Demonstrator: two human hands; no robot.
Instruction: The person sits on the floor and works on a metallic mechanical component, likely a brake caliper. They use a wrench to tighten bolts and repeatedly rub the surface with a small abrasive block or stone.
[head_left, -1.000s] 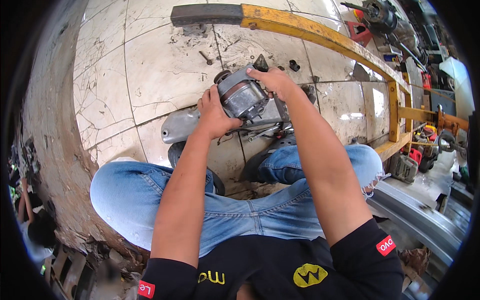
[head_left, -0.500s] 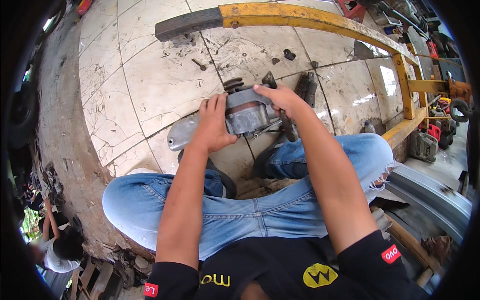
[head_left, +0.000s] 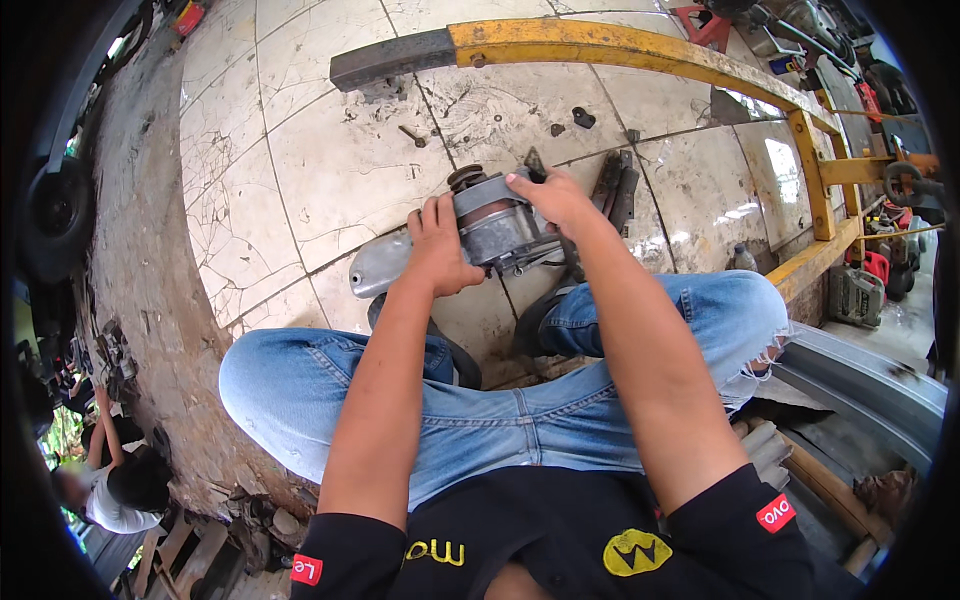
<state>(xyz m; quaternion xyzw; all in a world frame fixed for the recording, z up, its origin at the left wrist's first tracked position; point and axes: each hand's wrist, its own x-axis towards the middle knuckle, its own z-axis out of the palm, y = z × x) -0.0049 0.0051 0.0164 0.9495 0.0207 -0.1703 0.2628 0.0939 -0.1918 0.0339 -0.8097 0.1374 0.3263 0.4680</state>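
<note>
My left hand (head_left: 432, 250) grips the left side of a grimy metal alternator (head_left: 494, 225), its pulley (head_left: 466, 176) facing away from me. My right hand (head_left: 553, 205) holds its upper right, thumb on the grey bracket, fingers curled out of sight by a dark metal piece (head_left: 533, 160). Beneath lies an elongated silver metal housing (head_left: 374, 266), partly hidden by the alternator and my left hand. To the right are dark cylindrical parts (head_left: 616, 188) on the tiles. A loose bolt (head_left: 412, 135) lies beyond.
A yellow steel frame (head_left: 590, 45) spans the back and right side. A tyre (head_left: 55, 215) is at the far left. A person (head_left: 130, 485) crouches lower left. Jerry cans (head_left: 855, 292) and a steel channel (head_left: 860, 385) are on the right, a small bottle (head_left: 743, 258) beside my knee.
Since a second ago the alternator has turned a little, its pulley now pointing more straight away from me, both hands still on it. The view has shifted, showing more of the left side.
</note>
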